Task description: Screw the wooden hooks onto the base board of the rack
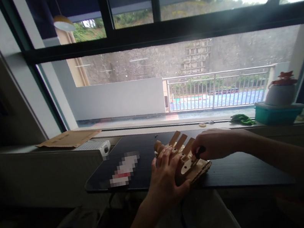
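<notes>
A light wooden model [186,154] with several flat slats fanned out lies on the dark desk [237,171] in front of the window. My left hand [165,179] lies over its near left side and holds it down, fingers spread. My right hand [213,143] comes in from the right, its fingers pinched on a small dark-handled tool [200,152] whose tip meets the top of the wooden model.
A blurred-out flat object [124,169] lies on the desk's left part. On the sill sit a white boxy device [95,147], a brown envelope [68,138], a green cloth [242,119] and a teal tub [278,113] with a white pot on it.
</notes>
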A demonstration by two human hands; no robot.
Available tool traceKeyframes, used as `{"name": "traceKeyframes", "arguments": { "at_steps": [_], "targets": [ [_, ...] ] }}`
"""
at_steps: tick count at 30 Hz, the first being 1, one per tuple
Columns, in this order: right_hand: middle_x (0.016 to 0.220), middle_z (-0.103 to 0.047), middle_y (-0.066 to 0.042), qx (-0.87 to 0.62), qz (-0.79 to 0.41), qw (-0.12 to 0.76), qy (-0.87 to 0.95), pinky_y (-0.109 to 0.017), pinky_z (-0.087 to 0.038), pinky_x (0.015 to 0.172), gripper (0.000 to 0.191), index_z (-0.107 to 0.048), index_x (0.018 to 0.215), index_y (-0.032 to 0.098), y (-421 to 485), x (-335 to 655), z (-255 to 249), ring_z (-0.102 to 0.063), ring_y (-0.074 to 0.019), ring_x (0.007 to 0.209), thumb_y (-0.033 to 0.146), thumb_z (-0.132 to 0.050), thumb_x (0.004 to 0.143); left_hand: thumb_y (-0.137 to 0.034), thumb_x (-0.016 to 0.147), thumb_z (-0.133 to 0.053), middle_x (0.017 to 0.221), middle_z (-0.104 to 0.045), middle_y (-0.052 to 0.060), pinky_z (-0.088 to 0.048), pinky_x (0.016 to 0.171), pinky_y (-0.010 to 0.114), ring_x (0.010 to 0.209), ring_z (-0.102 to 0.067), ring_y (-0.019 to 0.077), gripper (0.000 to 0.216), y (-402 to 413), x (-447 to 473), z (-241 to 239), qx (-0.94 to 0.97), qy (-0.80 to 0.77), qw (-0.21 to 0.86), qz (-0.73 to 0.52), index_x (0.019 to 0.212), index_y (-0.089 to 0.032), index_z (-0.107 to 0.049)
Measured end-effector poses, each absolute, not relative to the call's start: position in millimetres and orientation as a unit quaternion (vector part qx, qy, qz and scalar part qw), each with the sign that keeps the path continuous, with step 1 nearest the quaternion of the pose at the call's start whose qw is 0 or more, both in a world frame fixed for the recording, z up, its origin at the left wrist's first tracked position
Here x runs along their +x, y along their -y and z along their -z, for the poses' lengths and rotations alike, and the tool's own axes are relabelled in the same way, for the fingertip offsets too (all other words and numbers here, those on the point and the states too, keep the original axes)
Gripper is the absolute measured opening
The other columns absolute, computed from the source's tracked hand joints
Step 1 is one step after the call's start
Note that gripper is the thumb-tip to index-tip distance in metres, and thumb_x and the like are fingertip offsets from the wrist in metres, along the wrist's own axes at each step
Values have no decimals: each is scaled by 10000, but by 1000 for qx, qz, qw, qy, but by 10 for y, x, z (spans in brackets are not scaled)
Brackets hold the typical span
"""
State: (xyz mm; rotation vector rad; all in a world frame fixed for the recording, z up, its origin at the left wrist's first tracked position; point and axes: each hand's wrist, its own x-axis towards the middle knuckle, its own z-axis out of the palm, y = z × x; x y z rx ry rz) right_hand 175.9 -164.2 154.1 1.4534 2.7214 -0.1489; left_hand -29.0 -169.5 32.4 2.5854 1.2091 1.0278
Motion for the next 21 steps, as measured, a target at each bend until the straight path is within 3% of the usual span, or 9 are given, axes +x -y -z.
{"name": "traceKeyframes", "arguments": {
  "at_steps": [5, 11, 14, 17, 21],
  "targets": [
    [642, -604, 39, 442, 68, 67, -892, -216, -325, 532, 263, -731, 875, 247, 1507, 1611, -1588, -490, -100, 587, 187, -562, 682, -102, 776, -527, 1399, -338, 114, -319, 1072, 444, 1316, -321, 266, 430, 1586, -162, -86, 821, -352, 86, -440, 1185, -225, -477],
    [684, -605, 11, 425, 59, 121, -895, -225, -315, 520, 271, -723, 825, 192, 1438, 1447, -1607, -473, -101, 591, 113, -506, 685, -28, 712, -529, 1360, -428, 60, -324, 1088, 384, 1307, -368, 231, 517, 1363, -315, -138, 846, -255, 128, -450, 1176, -255, -521],
    [810, -645, -23, 446, 43, 140, -883, -234, -323, 523, 290, -729, 920, 202, 1409, 1352, -1607, -509, -119, 629, 137, -544, 706, -60, 718, -542, 1366, -415, 80, -328, 1078, 408, 1305, -363, 250, 541, 1345, -310, -101, 811, -275, 139, -497, 1227, -237, -489],
    [909, -660, -42, 463, 36, 154, -872, -239, -339, 545, 286, -728, 955, 201, 1388, 1282, -1632, -534, -133, 682, 162, -594, 705, -150, 780, -554, 1242, -456, 112, -368, 1018, 452, 1206, -441, 273, 411, 1435, -224, 9, 727, -351, 149, -571, 1184, -200, -494],
    [877, -673, -45, 472, 35, 165, -865, -246, -347, 538, 297, -716, 989, 178, 1377, 1247, -1663, -542, -140, 669, 185, -609, 712, -175, 763, -576, 1079, -516, 73, -456, 868, 376, 992, -549, 228, 366, 1585, -99, 154, 668, -394, 197, -599, 1124, -201, -520]
  ]
}}
